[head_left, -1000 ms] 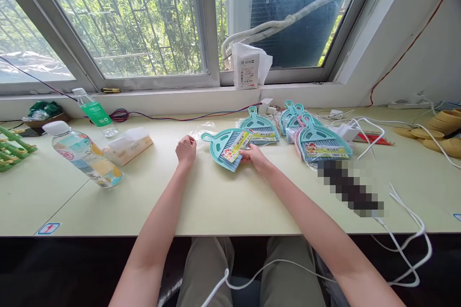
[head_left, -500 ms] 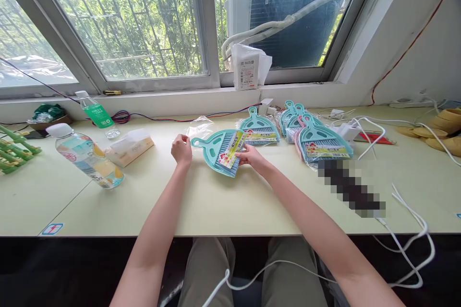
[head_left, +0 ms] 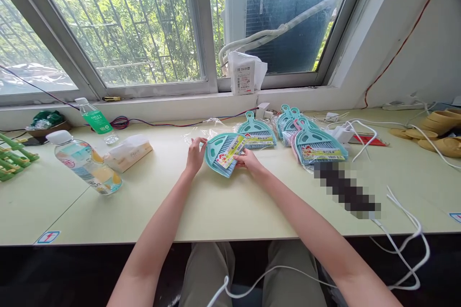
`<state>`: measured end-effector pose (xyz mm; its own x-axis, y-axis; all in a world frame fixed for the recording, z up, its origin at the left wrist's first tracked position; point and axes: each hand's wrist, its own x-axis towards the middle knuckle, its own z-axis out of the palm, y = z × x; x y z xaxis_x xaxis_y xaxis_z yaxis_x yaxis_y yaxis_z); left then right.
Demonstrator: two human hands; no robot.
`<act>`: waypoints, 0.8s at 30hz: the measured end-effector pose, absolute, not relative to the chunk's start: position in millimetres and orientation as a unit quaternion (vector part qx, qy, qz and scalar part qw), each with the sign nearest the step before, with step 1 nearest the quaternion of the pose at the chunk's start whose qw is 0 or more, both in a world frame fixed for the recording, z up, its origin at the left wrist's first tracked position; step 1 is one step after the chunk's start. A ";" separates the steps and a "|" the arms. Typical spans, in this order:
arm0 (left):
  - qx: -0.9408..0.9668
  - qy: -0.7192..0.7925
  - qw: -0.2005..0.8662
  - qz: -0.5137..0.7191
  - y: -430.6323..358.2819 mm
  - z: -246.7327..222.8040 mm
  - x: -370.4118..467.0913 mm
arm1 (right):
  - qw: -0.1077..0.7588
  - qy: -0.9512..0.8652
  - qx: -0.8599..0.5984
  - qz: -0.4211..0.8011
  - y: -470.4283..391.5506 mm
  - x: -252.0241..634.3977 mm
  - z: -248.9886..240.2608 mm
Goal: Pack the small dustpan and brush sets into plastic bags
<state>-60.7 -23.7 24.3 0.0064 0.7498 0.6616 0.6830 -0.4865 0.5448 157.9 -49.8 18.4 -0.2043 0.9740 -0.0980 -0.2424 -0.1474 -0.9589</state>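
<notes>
A mint-green dustpan (head_left: 215,152) with a small blue-bristled brush (head_left: 226,159) is held tilted just above the table. A yellow printed label lies across the brush. My left hand (head_left: 195,157) is closed at the dustpan's handle end and hides the handle. On the opposite side, my right hand (head_left: 249,160) pinches the edge of the brush and pan, thumb over the label. Right behind lies another wrapped dustpan set (head_left: 256,129). Crumpled clear plastic (head_left: 207,129) rests on the table beyond my left hand.
Several wrapped dustpan sets (head_left: 320,141) are piled to the right, near white cables (head_left: 406,216) and a blurred-out dark object. At left stand a large drink bottle (head_left: 88,163), a green-labelled bottle (head_left: 97,120) and a tissue pack (head_left: 129,152). The window ledge bounds the back.
My left hand has moved right and closed over the dustpan's handle, which showed before. My right hand keeps its hold. The whole view has shifted slightly.
</notes>
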 end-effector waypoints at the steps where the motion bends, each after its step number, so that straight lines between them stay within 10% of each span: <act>1: 0.719 0.491 0.052 0.488 -25.6 26.0 -57.1 | 0.476 -0.451 -0.405 0.637 -50.4 156.2 17.6; 9: 0.638 0.529 0.071 0.555 -39.4 36.0 -34.8 | 0.562 -0.386 -0.385 0.622 -54.4 152.6 17.3; 16: 0.385 0.408 0.547 0.621 -27.8 31.0 -40.2 | 0.582 -0.375 -0.350 0.632 -53.6 150.2 13.0; 24: 0.485 0.350 0.687 0.413 -41.1 31.4 -30.4 | 0.630 -0.335 -0.358 0.602 -49.5 153.8 13.4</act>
